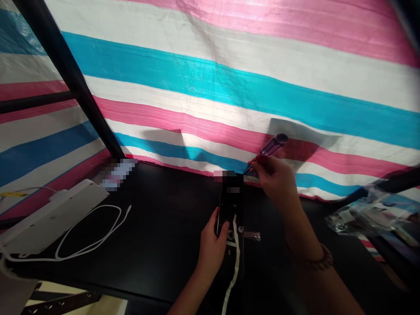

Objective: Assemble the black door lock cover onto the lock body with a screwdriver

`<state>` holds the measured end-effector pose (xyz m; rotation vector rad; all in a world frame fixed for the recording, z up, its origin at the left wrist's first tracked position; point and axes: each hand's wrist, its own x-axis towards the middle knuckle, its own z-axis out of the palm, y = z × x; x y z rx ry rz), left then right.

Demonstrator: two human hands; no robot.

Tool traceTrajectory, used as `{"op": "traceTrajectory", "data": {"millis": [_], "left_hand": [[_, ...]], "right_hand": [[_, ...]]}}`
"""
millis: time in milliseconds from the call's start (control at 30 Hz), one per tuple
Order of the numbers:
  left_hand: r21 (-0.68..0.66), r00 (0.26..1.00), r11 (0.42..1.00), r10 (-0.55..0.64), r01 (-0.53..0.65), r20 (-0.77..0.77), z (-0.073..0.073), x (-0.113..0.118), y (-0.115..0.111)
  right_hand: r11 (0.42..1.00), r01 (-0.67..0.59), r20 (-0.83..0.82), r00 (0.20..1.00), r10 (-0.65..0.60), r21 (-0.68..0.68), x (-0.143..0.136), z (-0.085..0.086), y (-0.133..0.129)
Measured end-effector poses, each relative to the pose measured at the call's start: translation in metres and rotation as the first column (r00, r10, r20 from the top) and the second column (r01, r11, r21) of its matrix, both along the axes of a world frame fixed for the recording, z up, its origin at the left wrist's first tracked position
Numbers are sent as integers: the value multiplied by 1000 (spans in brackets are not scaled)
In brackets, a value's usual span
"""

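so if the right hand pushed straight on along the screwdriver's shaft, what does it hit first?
Most likely the black device, near its upper right corner. The screwdriver in the right hand has its tip right by that edge; this view can't settle whether they touch.

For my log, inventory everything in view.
Device: one, black, centre
Strip: one, white, on device
Metal piece: one, silver, beside device
Screwdriver: one, purple, at device
Table: one, black, below
Casing: one, white, left
Cable: one, white, by casing
Bag: one, clear, right
Blurred item: one, pale, rear left
Bar: one, black, lower left
Sheeting: count unclear, pink-white-blue, behind, left
Poles: several, black, sides
Bracelet: one, brown, right wrist
Left hand: one, bare, on device
Right hand: one, bare, on screwdriver
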<state>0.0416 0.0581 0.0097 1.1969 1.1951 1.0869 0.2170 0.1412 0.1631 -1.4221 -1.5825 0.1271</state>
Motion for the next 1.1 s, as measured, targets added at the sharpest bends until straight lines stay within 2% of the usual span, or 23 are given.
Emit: {"op": "traceTrajectory", "data": {"millis": [133, 200, 267, 367, 433, 500, 633, 700, 867, 933, 1033, 1100], "left_hand": [[6, 1000, 1000, 6, -6, 14, -1, 0, 0], [11, 1000, 1000, 3, -3, 17, -1, 0, 0], [9, 1000, 1000, 1, -1, 14, -1, 0, 0], [-7, 1000, 1000, -5, 5, 15, 0, 0, -1], [-13, 1000, 1000, -12, 12, 13, 1, 0, -1], [-9, 1000, 1000, -12, 12, 2, 2, 0, 0], [-6, 1000, 1000, -8, 8, 4, 1, 0, 0], [-3, 1000, 1000, -4, 4, 16, 0, 0, 0], [-4, 1000, 1000, 7, -7, 27, -1, 0, -1], [-18, 1000, 1000, 7, -6, 28, -1, 0, -2], [-22, 1000, 1000, 9, -8, 29, 0, 0, -1], [-29, 1000, 1000, 5, -4, 29, 1, 0, -1]], "right_hand": [[982, 157, 12, 987, -159, 102, -1, -8, 3], [975, 190, 11, 981, -193, 118, 0, -12, 5], [984, 153, -37, 988, -150, 93, 2, -13, 5], [1000, -14, -135, 991, 15, 4, 4, -13, 3], [996, -80, -137, 988, 76, -30, 5, -12, 2], [999, -38, -91, 995, 37, -12, 5, -14, 2], [987, 143, -33, 989, -141, 74, 2, -19, 8], [991, 116, -99, 989, -110, 62, 2, -21, 9], [996, -69, -216, 975, 56, -49, 7, -18, 4], [999, -25, -171, 985, 17, -44, 8, -17, 3], [988, 153, -74, 986, -150, 38, 7, -18, 6], [988, 152, -152, 978, -146, 27, 5, -19, 8]]}}
